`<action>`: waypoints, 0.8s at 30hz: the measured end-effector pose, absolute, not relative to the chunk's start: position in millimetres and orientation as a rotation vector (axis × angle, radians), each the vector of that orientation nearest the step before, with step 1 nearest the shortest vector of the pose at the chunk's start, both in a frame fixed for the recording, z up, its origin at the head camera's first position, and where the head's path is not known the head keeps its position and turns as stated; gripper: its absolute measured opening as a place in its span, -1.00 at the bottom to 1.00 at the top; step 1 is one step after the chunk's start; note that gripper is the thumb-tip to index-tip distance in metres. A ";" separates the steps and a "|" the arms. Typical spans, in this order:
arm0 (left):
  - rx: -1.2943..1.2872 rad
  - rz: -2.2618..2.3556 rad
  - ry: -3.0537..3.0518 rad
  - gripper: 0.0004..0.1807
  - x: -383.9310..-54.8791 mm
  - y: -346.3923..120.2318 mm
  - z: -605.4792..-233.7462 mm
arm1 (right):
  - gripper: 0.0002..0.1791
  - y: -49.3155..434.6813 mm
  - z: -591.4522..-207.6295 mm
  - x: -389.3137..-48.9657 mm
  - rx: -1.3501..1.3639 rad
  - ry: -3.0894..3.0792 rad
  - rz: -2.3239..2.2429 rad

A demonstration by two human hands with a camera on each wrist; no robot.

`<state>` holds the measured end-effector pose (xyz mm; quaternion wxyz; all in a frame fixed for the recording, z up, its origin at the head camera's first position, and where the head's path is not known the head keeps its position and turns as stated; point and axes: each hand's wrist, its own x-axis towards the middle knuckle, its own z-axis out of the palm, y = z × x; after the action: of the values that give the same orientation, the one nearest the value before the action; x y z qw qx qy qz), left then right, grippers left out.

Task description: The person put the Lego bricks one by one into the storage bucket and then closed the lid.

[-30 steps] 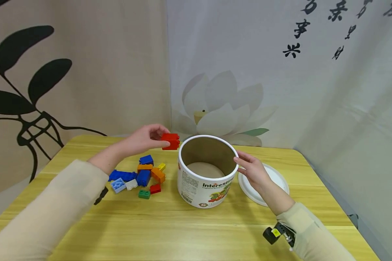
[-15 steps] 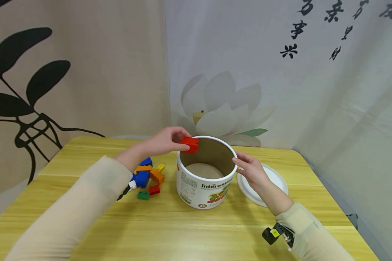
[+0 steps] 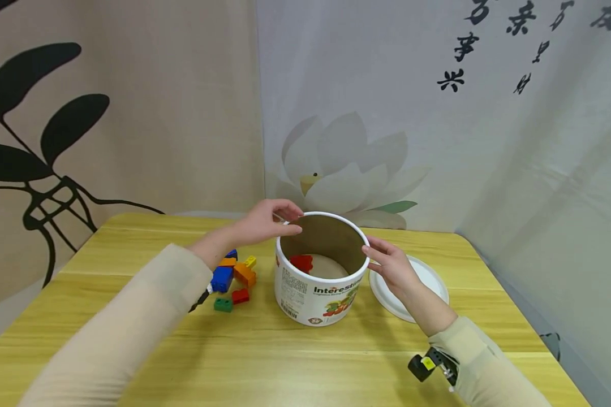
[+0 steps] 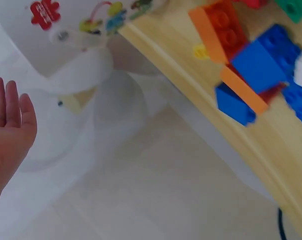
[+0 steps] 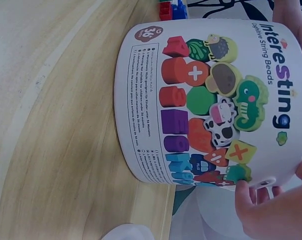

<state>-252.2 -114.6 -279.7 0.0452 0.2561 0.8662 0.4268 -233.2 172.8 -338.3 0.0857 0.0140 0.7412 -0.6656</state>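
Note:
A white toy bucket with "Interesting" printed on it stands upright on the table. Over its left rim hovers my left hand, its fingers extended and thumb apart, holding nothing; the left wrist view shows that hand with straight fingers. Inside the bucket, a red building block lies on the bottom at the left. My right hand grips the bucket's right rim by thumb and fingers. In the right wrist view, the thumb of the right hand presses the printed side near the rim.
Left of the bucket is a pile of blocks: blue, orange, green, red and yellow. A white lid lies right of the bucket, partly under my right arm. A curtain hangs behind the wooden table.
My left hand moved right to the bucket's rim with the red block and let it go; the block now lies inside. The right hand has stayed on the rim.

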 end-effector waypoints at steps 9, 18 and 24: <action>0.594 1.339 2.728 -0.63 -250.2 -174.3 -294.2 | -0.45 173.5 -337.6 -233.5 0.035 2.204 -1.980; 0.382 1.249 2.807 -0.52 -232.4 -241.1 -330.3 | -0.43 174.3 -337.5 -232.4 0.024 2.180 -1.991; 0.296 1.233 2.815 -0.48 -211.7 -274.3 -357.0 | -0.42 173.0 -337.3 -233.1 0.021 2.169 -1.996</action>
<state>-211.7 -274.3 -357.0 0.0270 0.0959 0.9114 0.3992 -233.1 173.0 -337.3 0.0966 0.0072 0.7324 -0.6740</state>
